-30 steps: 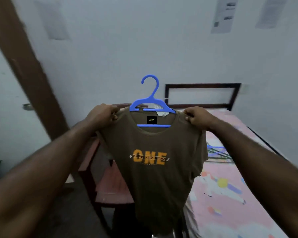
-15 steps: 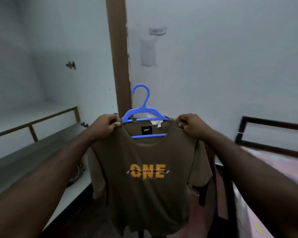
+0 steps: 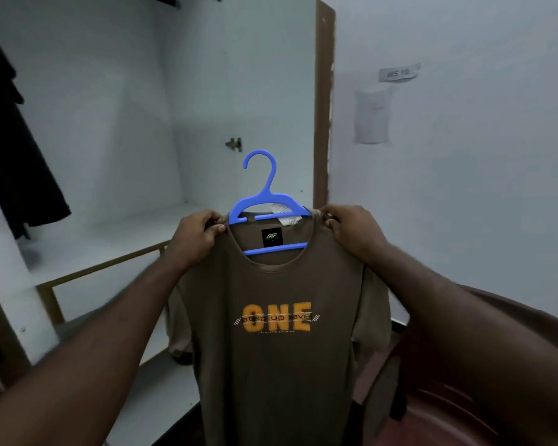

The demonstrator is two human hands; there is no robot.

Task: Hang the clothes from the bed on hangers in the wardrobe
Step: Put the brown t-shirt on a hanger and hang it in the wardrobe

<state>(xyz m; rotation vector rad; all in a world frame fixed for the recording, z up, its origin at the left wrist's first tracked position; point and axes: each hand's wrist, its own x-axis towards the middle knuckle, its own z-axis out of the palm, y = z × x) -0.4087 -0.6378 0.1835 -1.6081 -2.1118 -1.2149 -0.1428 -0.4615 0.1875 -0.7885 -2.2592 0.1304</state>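
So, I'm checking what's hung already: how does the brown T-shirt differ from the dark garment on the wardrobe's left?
The brown T-shirt is printed with an orange ONE; the dark garment looks plain black. The brown T-shirt sits on a blue hanger held by the left hand and right hand, its hook free; the dark garment hangs at the wardrobe's left, untouched. Both drape downward.

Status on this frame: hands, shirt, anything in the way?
Left hand and right hand each pinch a shoulder of the brown ONE-print T-shirt. Shirt sits on blue plastic hanger, hook free, not yet hung. Dark garment hangs far left in white wardrobe.
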